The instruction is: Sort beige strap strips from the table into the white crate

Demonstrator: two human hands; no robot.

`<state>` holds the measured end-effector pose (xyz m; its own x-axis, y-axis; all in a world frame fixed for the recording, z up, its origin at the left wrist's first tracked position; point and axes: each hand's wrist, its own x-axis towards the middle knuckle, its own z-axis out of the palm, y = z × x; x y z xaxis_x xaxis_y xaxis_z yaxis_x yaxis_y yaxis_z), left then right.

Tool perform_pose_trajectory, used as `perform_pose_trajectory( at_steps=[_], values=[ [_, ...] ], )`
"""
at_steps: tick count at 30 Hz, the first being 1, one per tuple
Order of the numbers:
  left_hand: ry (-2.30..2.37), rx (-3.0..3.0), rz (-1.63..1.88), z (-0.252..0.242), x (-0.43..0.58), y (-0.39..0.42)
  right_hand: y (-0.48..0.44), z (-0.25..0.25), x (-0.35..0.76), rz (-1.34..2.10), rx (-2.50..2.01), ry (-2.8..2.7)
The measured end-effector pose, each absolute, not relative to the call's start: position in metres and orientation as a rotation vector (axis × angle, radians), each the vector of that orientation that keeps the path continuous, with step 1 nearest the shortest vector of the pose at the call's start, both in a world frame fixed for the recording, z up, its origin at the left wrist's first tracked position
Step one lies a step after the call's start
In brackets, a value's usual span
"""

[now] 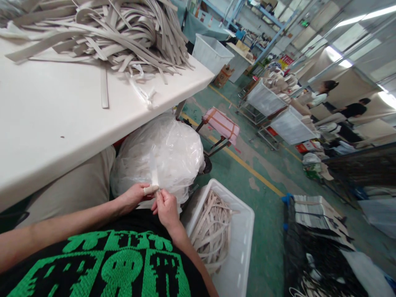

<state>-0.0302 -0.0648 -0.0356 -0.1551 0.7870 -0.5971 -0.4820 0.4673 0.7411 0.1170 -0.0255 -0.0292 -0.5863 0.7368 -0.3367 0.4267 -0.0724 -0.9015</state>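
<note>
Close to my body, my left hand (136, 196) and my right hand (167, 207) meet with fingertips pinched together. A narrow pale strip (155, 175) rises from between them, and both hands grip its lower end. Tan tape or a finger cover wraps the left thumb or a finger; I cannot tell which. Just beyond the hands bulges a large clear plastic bag (167, 144) with pale contents. Beside my right forearm stands a white plastic bin (239, 243) holding a tangle of beige strips (213, 231).
A white table (37, 107) on the left carries a large heap of grey-beige strips (130, 35). Past the bag is a pink-padded stool (222, 123). White carts (292, 126) and stacked bundles (318, 214) stand to the right, with other people in the background.
</note>
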Motion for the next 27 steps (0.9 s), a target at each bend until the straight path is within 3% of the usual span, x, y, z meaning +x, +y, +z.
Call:
perform_pose_trajectory(
  at_steps=[6,14,20,27],
  values=[
    [1.240,0.006,1.338,-0.029,-0.035,-0.058,-0.037,-0.035,0.128,1.725,-1.302,-1.942],
    [1.258,0.595,1.308,0.015,-0.031,-0.072,-0.026,-0.010,0.120,1.512,-1.050,-1.920],
    [1.319,0.194,1.623,0.012,-0.048,-0.058,-0.032,-0.018,0.119,1.496,-1.085,-2.078],
    [1.182,0.320,1.345,0.001,-0.027,-0.062,-0.018,-0.017,0.108,1.517,-1.084,-1.991]
  ],
)
